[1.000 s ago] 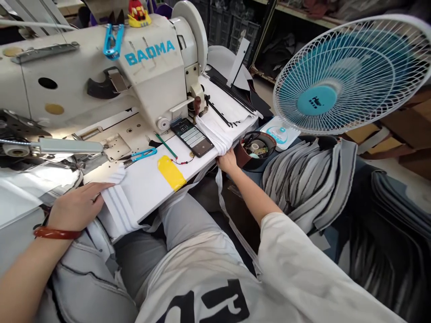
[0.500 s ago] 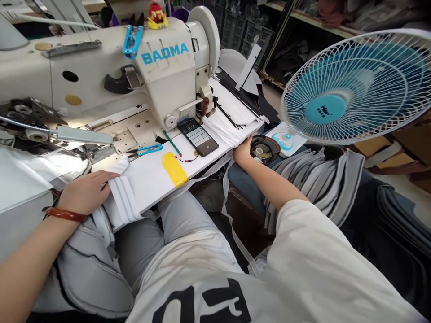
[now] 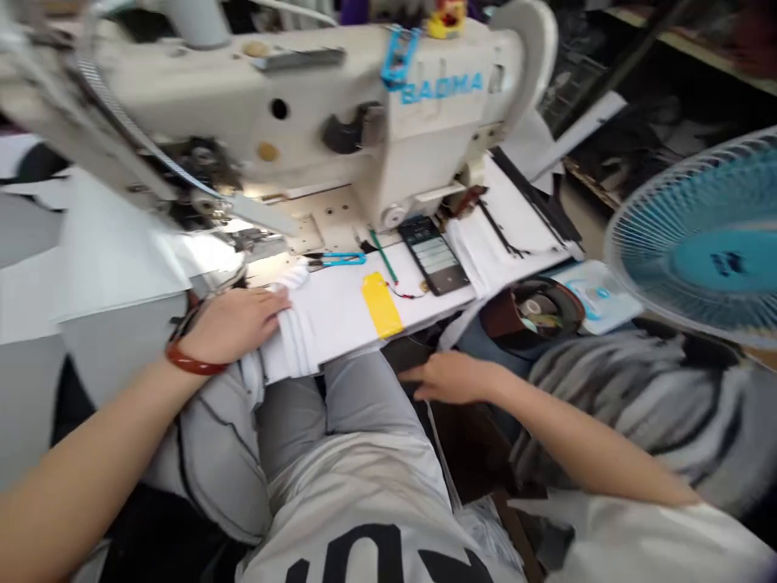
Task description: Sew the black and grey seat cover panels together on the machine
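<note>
My left hand (image 3: 234,324), with a red bracelet at the wrist, lies at the front of the sewing machine (image 3: 340,105). Its fingers close over a folded white strip with grey stripes (image 3: 297,336) at the table edge. Beside it, a grey panel with dark seams (image 3: 224,453) hangs down. My right hand (image 3: 452,376) is in the air below the table's front edge, right of my knees. Its fingers point left, slightly apart, and I see nothing held in them. A pale strap (image 3: 456,325) hangs just above that hand, and its lower run is partly hidden.
On the table (image 3: 340,304) lie blue thread snips (image 3: 343,259), a green pencil (image 3: 384,255), a phone (image 3: 434,255) and yellow tape (image 3: 381,305). To the right are a round brown container (image 3: 507,320), stacked grey pieces (image 3: 631,405) and a fan (image 3: 716,251).
My right hand has left the white material at the table's right end and moved down and left below the edge. The view has turned right-to-left; my left hand stays on the striped strip.
</note>
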